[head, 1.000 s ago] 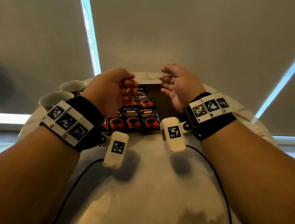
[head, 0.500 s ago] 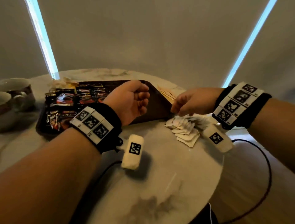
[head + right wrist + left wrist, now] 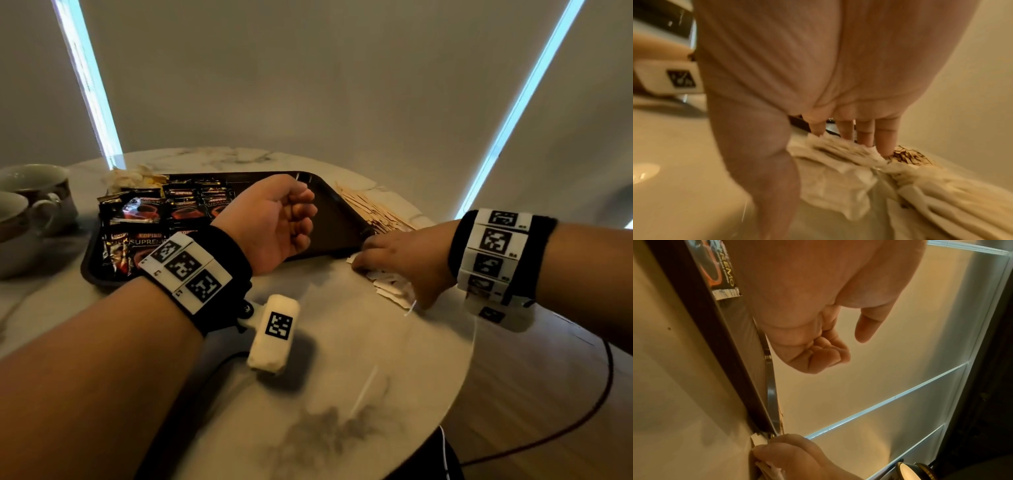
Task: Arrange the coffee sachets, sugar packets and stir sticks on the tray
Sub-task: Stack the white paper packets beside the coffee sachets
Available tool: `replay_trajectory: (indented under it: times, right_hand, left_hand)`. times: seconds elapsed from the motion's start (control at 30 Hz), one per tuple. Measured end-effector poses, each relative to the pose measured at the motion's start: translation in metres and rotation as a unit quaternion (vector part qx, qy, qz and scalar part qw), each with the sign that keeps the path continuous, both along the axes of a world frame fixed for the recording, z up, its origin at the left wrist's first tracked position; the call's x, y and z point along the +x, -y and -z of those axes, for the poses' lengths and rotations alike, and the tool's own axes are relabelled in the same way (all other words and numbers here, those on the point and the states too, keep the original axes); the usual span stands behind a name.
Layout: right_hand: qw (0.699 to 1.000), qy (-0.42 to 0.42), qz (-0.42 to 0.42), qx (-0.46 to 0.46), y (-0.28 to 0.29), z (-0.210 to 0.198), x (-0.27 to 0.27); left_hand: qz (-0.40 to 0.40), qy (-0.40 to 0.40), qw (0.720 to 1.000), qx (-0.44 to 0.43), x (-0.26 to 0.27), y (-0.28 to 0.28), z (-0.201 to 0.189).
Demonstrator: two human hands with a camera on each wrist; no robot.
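While the black-and-orange foil coffee sachets (image 3: 161,219) already lie in rows on the nine-o'clock half of the dark rectangular plastic tray (image 3: 337,219), its three-o'clock half is bare. My left hand (image 3: 274,222) hovers over the tray's middle, fingers loosely curled, holding nothing. At three o'clock, off the tray, wait the pale wooden stir sticks (image 3: 373,210) and white paper sugar packets (image 3: 390,289). My right hand (image 3: 400,263) reaches palm-down, straight fingertips (image 3: 885,144) touching the packets.
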State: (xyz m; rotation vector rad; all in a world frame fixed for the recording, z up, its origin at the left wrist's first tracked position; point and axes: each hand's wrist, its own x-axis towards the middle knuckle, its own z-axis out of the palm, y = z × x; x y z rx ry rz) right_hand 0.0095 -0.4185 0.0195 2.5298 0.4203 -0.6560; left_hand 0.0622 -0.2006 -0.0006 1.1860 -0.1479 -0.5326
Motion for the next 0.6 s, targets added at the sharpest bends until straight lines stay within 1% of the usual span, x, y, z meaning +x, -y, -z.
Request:
replay_trajectory:
  times: [0.13, 0.2, 0.4, 0.47, 0.53, 0.6]
  right_hand:
    - [0.999, 0.037, -0.031, 0.001, -0.0021, 0.0027, 0.0005]
    - [0.999, 0.043, -0.029, 0.009, -0.0032, 0.002, 0.0007]
    - [0.995, 0.047, -0.019, 0.09, -0.0048, -0.0019, 0.0064]
    - [0.996, 0.026, -0.008, 0.084, -0.0048, -0.0033, 0.0078]
    - [0.999, 0.004, 0.004, 0.048, -0.0054, -0.0039, 0.0078]
    - [0.999, 0.003, 0.009, 0.03, -0.0062, -0.0028, 0.0079]
  left_hand:
    - [-0.009, -0.005, 1.0, -0.008, 0.0007, -0.0031, -0.001]
    - [-0.015, -0.008, 1.0, -0.011, 0.0, -0.0035, -0.0013]
    - [-0.024, -0.009, 1.0, -0.01, 0.0, -0.0054, -0.0013]
    - [-0.027, -0.012, 1.0, -0.009, 0.0001, -0.0055, -0.0013]
    - [-0.025, -0.014, 1.0, -0.007, 0.0001, -0.0051, -0.0014]
    - [-0.024, -0.016, 1.0, -0.003, -0.0002, -0.0048, -0.0009]
